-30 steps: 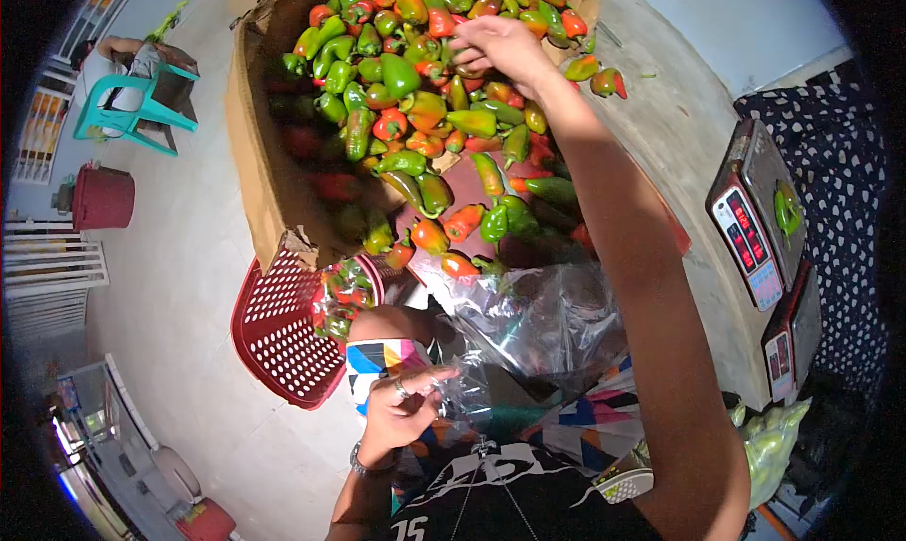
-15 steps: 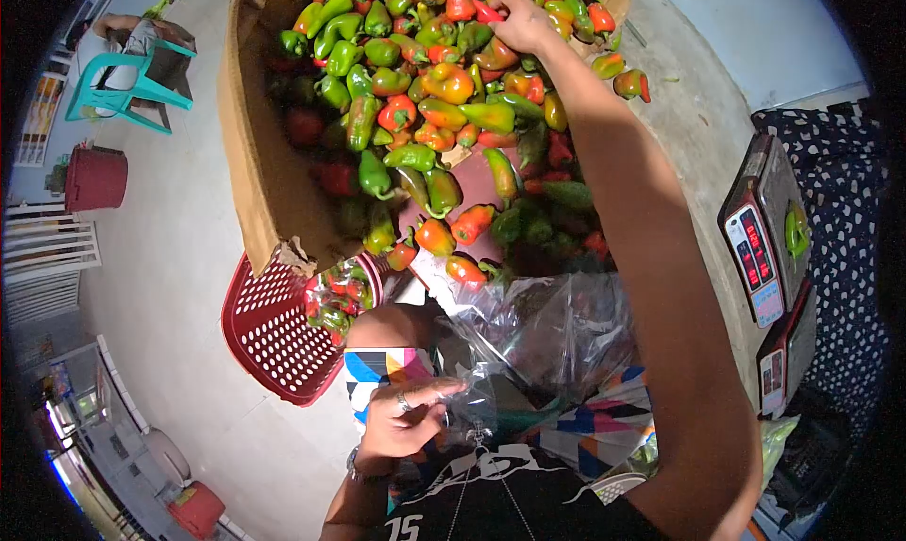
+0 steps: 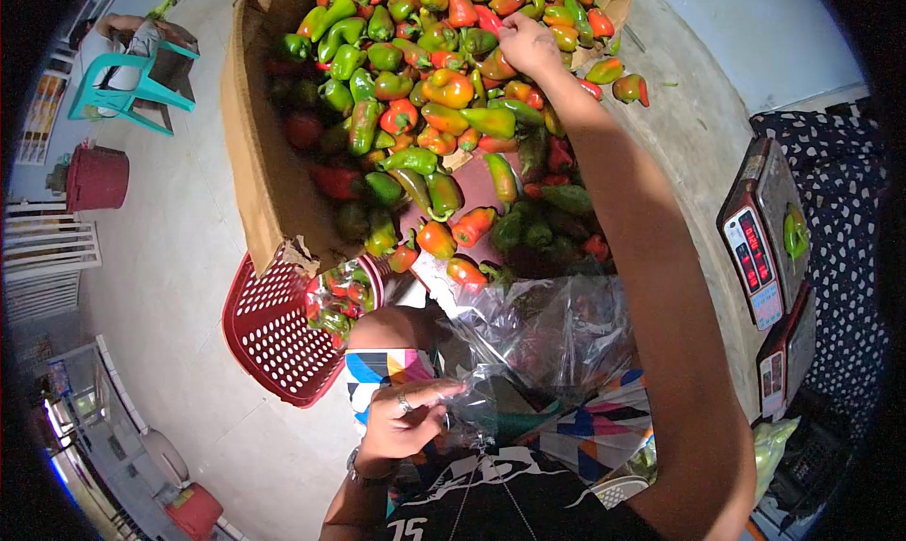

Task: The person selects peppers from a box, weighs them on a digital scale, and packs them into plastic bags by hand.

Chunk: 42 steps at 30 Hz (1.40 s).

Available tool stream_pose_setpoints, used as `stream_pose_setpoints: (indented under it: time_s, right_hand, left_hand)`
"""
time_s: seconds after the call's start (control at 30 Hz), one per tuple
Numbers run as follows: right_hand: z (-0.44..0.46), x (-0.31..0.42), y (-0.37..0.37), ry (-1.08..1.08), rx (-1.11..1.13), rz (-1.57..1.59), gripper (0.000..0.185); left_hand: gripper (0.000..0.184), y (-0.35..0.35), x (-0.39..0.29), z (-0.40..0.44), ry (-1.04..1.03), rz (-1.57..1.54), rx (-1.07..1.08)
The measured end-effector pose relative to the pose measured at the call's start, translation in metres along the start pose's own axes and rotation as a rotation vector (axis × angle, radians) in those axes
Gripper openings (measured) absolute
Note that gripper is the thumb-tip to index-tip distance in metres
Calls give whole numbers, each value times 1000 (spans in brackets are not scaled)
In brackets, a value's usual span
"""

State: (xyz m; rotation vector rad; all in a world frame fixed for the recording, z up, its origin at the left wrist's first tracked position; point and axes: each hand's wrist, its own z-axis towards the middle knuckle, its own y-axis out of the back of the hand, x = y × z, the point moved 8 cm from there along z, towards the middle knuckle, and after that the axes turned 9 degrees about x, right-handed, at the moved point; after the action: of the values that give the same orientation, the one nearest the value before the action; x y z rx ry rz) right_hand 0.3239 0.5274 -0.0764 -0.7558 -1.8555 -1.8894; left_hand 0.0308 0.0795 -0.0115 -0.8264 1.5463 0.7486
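Observation:
Many red, green and orange peppers (image 3: pixel 446 88) fill a torn cardboard box (image 3: pixel 253 144). My right hand (image 3: pixel 530 45) reaches over the far part of the pile, its fingers closed at a long red pepper (image 3: pixel 488 19). Low in the view, my left hand (image 3: pixel 404 418) wears a ring and pinches the edge of a clear plastic bag (image 3: pixel 557 329), which lies across my lap below the box. Whether anything is inside the bag is hard to tell.
A red perforated basket (image 3: pixel 283 338) with bagged peppers (image 3: pixel 338 303) stands left of my knee. Two scales stand at the right, the upper scale (image 3: pixel 755 248) bearing a green pepper (image 3: pixel 796 231). A person sits in a teal chair (image 3: pixel 137 86) at the upper left.
My right hand has gone from open above the pile to closed at the long red pepper. My left hand has stayed at the bag. The view has shifted slightly.

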Motion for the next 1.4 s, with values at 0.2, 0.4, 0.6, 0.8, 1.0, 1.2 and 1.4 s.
stream_pose_setpoints:
  time_s: [0.2, 0.4, 0.6, 0.8, 1.0, 1.2, 1.4]
  right_hand:
    - [-12, 91, 18, 352, -212, 79, 25]
    - [-61, 187, -57, 662, 143, -188, 45]
    - [-82, 190, -90, 429, 291, -482, 43]
    - [-90, 181, -93, 305, 241, -444, 43]
    - [-84, 192, -93, 22, 336, -467, 76]
    - [-75, 183, -99, -7, 311, -376, 71]
    - [-83, 157, -95, 156, 156, 193, 52]
  left_hand:
    - [51, 2, 2, -2, 75, 15, 34]
    - [53, 1, 9, -3, 118, 12, 43]
    - [53, 2, 9, -5, 143, -9, 20]
    - [53, -1, 13, -7, 143, -74, 35]
    - [54, -5, 17, -8, 149, -101, 17]
    - [56, -4, 13, -6, 153, -85, 34]
    - [57, -2, 18, -11, 68, -70, 11]
